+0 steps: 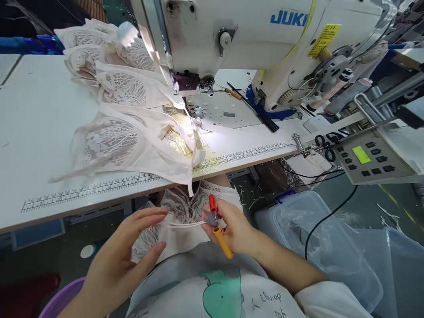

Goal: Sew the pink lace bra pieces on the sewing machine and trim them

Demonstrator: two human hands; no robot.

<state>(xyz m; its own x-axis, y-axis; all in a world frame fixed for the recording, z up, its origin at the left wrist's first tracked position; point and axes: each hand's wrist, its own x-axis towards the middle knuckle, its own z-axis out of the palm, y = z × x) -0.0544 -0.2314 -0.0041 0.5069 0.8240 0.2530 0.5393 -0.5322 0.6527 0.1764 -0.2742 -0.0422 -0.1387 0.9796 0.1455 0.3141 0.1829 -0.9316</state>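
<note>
My right hand (236, 225) is closed around small thread snips (212, 218) with a red and an orange handle. A thin white cord (185, 225) runs to its fingertips, close to the blades. Over my lap lies a white lace garment (198, 207), below the table edge. Left of it is my left hand (129, 251), its thumb and fingers spread with nothing between them. White lace bras (115, 141) are piled on the table, left of the sewing machine needle, and one strap hangs over the edge.
A JUKI sewing machine (205, 39) stands on the white table (36, 145). A black-handled tool (265, 119) rests on its bed. A control panel (371, 154) juts out at right, above clear plastic bins (298, 221). A purple basket (62, 296) stands lower left.
</note>
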